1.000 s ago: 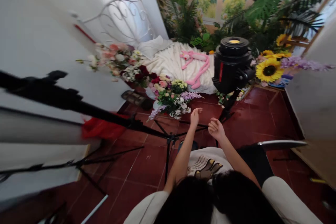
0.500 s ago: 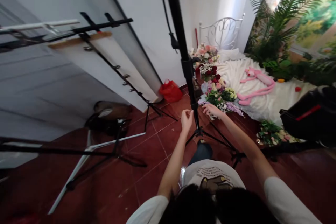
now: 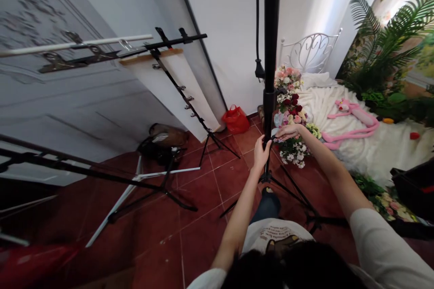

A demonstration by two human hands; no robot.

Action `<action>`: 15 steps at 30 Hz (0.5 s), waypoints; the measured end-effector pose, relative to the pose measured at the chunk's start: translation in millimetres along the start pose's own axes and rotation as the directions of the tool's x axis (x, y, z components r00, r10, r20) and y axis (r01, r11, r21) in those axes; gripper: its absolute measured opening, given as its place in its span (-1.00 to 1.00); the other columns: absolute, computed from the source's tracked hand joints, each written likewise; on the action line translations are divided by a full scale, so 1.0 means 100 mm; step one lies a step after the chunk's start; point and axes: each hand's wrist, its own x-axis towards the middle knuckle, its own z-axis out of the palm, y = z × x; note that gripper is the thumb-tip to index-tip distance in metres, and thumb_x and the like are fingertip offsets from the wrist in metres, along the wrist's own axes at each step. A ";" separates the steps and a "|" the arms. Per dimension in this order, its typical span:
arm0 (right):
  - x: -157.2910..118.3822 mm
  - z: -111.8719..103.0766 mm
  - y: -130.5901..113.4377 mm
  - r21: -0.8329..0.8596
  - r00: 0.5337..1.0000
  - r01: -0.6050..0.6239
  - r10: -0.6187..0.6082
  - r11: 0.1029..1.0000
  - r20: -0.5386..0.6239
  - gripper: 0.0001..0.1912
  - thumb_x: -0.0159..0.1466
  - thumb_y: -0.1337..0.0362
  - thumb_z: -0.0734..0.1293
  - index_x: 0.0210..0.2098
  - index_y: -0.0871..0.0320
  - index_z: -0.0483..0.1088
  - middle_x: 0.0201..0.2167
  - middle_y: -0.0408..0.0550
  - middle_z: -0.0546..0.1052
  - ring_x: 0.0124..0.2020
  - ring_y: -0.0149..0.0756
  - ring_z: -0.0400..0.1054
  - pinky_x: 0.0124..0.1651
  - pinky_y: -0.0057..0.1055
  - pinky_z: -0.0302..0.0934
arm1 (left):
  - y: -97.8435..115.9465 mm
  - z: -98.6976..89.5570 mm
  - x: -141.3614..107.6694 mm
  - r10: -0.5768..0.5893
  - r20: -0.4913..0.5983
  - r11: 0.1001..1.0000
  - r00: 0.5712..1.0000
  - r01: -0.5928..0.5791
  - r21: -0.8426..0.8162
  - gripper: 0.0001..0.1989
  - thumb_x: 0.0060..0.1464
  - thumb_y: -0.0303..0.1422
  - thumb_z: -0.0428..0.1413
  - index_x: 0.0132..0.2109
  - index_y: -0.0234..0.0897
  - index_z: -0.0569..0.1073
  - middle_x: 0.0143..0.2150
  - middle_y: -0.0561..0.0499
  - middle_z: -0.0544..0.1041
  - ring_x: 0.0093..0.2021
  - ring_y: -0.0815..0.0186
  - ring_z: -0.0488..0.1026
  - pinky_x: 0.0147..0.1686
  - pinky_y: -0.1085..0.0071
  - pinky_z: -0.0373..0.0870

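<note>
A black light stand (image 3: 271,45) rises in front of me on spread tripod legs, and its pole runs up past the top of the view. My left hand (image 3: 261,153) is closed around the lower pole at a joint. On the other side of that joint, my right hand (image 3: 288,132) pinches a small dark knob (image 3: 273,137), mostly covered by the fingers. Higher up the pole is a second collar (image 3: 270,98). A black cable with a plug (image 3: 259,68) hangs beside the pole.
A backdrop stand with clips (image 3: 190,99) and white boards is on the left. A red bag (image 3: 236,119) sits by the wall. Flowers (image 3: 294,108) line a white bed on the right, with a pink plush toy (image 3: 362,115) on it. Black equipment (image 3: 415,189) stands at the right edge.
Both hands have come onto the stand's pole: the left has closed around it and the right has reached in to the knob. The whole view has shifted, so things appear further right.
</note>
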 end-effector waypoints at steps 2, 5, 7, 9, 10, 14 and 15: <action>0.05 -0.03 -0.02 -0.064 0.988 -0.083 0.090 0.994 0.125 -0.81 -0.15 0.42 0.53 -0.54 0.25 0.48 -0.58 -0.06 0.53 -0.54 -0.33 0.42 -0.46 -0.43 0.34 | -0.03 0.02 0.00 -0.022 -0.016 1.000 1.000 0.022 0.002 -0.57 0.19 -0.09 -0.01 0.08 -0.24 0.36 0.05 -0.17 0.45 0.07 0.19 0.41 0.11 0.20 0.31; 0.11 -0.05 -0.05 -0.116 0.972 -0.119 0.139 0.986 0.190 -0.78 -0.21 0.38 0.54 -0.54 0.20 0.49 -0.53 -0.08 0.56 -0.49 -0.34 0.43 -0.41 -0.44 0.33 | -0.07 0.02 0.00 -0.044 -0.023 0.999 0.999 0.044 0.000 -0.58 0.19 -0.09 -0.01 0.07 -0.23 0.39 0.05 -0.16 0.47 0.06 0.19 0.43 0.10 0.21 0.33; 0.15 -0.04 -0.08 -0.173 0.977 -0.077 0.109 0.982 0.184 -0.73 -0.28 0.38 0.55 -0.54 0.19 0.49 -0.53 -0.11 0.56 -0.49 -0.35 0.42 -0.40 -0.46 0.30 | -0.09 0.01 0.00 -0.041 -0.015 0.999 0.999 0.041 0.011 -0.58 0.18 -0.09 0.00 0.07 -0.22 0.40 0.04 -0.15 0.48 0.05 0.19 0.44 0.09 0.22 0.34; 0.17 0.00 -0.09 -0.261 0.978 -0.031 0.083 0.965 0.192 -0.69 -0.32 0.36 0.54 -0.54 0.19 0.47 -0.57 -0.15 0.54 -0.51 -0.35 0.40 -0.41 -0.47 0.26 | -0.09 -0.01 0.01 -0.028 -0.002 0.999 1.000 0.028 0.030 -0.58 0.18 -0.09 0.00 0.07 -0.23 0.41 0.03 -0.15 0.49 0.02 0.19 0.45 0.07 0.23 0.35; 0.17 0.03 -0.09 -0.307 0.980 0.002 0.059 0.952 0.190 -0.69 -0.32 0.36 0.54 -0.55 0.19 0.44 -0.60 -0.18 0.51 -0.54 -0.36 0.38 -0.42 -0.47 0.24 | -0.10 -0.02 0.01 -0.022 0.003 0.999 1.000 0.022 0.039 -0.58 0.18 -0.09 0.00 0.06 -0.23 0.41 0.03 -0.15 0.50 0.00 0.20 0.46 0.06 0.23 0.36; 0.08 0.20 -0.03 -0.496 0.970 0.240 -0.225 0.834 0.091 -0.72 -0.25 0.40 0.50 -0.57 0.15 0.35 -0.63 -0.26 0.44 -0.54 -0.39 0.31 -0.40 -0.50 0.17 | -0.12 -0.04 0.02 -0.010 0.022 0.999 1.000 0.009 0.035 -0.57 0.17 -0.09 0.02 0.08 -0.23 0.40 0.02 -0.15 0.50 -0.03 0.20 0.48 0.03 0.24 0.39; 0.03 0.25 -0.01 -0.540 0.950 0.290 -0.305 0.790 0.063 -0.75 -0.20 0.42 0.48 -0.55 0.15 0.36 -0.60 -0.24 0.45 -0.50 -0.38 0.33 -0.36 -0.49 0.18 | -0.13 -0.04 0.01 -0.007 0.029 1.000 1.000 0.007 0.024 -0.57 0.17 -0.09 0.02 0.08 -0.23 0.39 0.03 -0.15 0.49 -0.03 0.21 0.48 0.03 0.24 0.39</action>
